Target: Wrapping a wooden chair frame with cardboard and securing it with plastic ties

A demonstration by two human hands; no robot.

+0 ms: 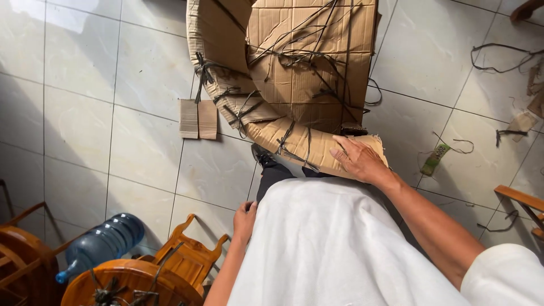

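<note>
A large object wrapped in brown cardboard [309,68] and tied with dark cords [294,59] stands on the tiled floor in front of me. My right hand [357,158] lies flat on its near curved edge, fingers spread. My left hand [245,220] hangs by my hip against my white garment [334,243], fingers curled, holding nothing I can see. A black shoe [262,154] shows under the cardboard edge.
A loose cardboard piece [198,119] lies left of the bundle. Cord scraps [498,56] and a green wrapper [435,158] litter the right floor. A blue water jug [105,243] and wooden furniture [187,255] sit at the lower left; another wooden piece [518,198] is at the right.
</note>
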